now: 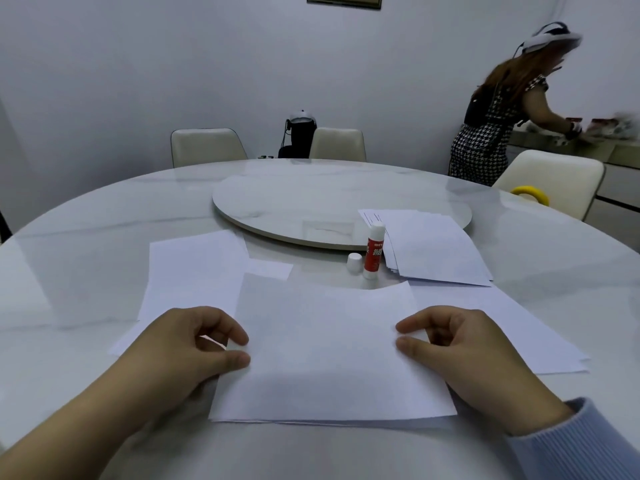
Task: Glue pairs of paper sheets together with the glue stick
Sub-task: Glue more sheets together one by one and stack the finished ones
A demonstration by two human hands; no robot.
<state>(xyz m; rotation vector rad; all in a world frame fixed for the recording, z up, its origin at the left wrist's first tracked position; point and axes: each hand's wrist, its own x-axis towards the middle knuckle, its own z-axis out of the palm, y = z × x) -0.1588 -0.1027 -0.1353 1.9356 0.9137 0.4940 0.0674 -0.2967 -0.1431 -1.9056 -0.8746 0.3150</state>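
Round marble table [86, 271], then the top sheet [325, 348] lying square before us, long axis running away from us. Our left hand [194, 348] and right hand [460, 348] pinch its side edges, fingers curled. Uncapped glue stick [374, 251] stands beyond the sheet's far edge, nearer the right hand; cap [354, 262] just beside it.

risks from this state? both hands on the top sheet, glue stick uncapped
1. The glue stick stands upright and uncapped, its cap beside it, just past the top sheet; pushing the sheet forward could topple it.
2. The left hand and right hand hold only the side edges, so the sheet could set down skewed.
3. The paper stack sits against the stick; a fall could smear it.
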